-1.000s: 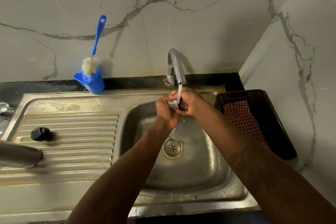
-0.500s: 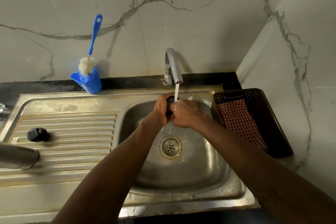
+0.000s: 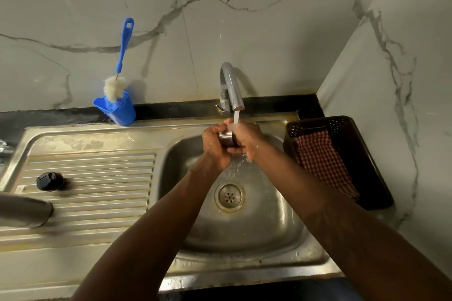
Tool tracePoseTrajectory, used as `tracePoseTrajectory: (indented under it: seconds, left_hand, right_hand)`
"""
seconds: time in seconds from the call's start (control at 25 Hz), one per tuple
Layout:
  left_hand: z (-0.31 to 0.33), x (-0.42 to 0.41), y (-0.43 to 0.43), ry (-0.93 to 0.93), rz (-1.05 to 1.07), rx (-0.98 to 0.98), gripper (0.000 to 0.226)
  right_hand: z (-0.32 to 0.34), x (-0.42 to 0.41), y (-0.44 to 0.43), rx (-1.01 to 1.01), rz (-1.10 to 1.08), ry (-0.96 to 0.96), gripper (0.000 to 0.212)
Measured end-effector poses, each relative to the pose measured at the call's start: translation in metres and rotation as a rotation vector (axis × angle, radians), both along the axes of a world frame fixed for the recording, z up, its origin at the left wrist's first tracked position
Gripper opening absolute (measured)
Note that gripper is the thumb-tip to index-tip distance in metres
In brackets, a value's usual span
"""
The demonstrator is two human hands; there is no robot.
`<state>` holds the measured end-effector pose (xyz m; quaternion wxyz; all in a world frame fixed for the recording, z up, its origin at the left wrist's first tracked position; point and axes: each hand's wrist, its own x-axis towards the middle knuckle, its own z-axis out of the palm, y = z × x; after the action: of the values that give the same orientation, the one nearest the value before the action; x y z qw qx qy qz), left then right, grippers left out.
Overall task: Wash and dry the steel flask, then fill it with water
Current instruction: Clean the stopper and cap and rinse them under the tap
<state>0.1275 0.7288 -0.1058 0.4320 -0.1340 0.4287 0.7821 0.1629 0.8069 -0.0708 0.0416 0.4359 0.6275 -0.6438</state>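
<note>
The steel flask [image 3: 23,210] lies on its side at the left edge of the drainboard, only partly in view. Its black stopper [image 3: 50,181] sits on the ribbed drainboard behind it. Over the sink basin, my left hand [image 3: 214,148] and my right hand [image 3: 248,139] are cupped together around a small steel cap [image 3: 226,139]. The cap is under the stream of water running from the tap [image 3: 231,88]. My fingers hide most of the cap.
The sink basin [image 3: 276,217] has its drain in the middle. A blue bottle brush [image 3: 122,56] stands in a blue holder [image 3: 119,111] against the marble wall. A dark basket [image 3: 362,154] with a red checked cloth [image 3: 322,161] sits right of the sink.
My hands have kept turning and rubbing the small steel cap under the running water; they dipped lower, then rose back to just under the spout. The flask and stopper have not moved.
</note>
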Motion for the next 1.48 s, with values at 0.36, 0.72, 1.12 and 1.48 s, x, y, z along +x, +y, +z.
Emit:
tracePoseTrajectory:
  seconds: [0.36, 0.72, 1.12, 1.48]
  left_hand:
    - [-0.012, -0.007, -0.007, 0.071, -0.206, -0.147, 0.068]
    - [-0.016, -0.001, -0.017, 0.18, -0.043, -0.122, 0.04]
    - [-0.009, -0.005, -0.004, 0.066, -0.265, -0.197, 0.073]
    - [-0.001, 0.003, 0.009, 0.063, 0.005, -0.242, 0.045]
  right_hand:
    - [0.004, 0.025, 0.015, 1.248, 1.043, 0.078, 0.017]
    - [0.027, 0.007, 0.016, -0.389, 0.169, -0.087, 0.019]
    - [-0.029, 0.032, 0.03, 1.167, 0.81, 0.283, 0.047]
    - [-0.021, 0.024, 0.022, 0.773, 0.68, 0.175, 0.033]
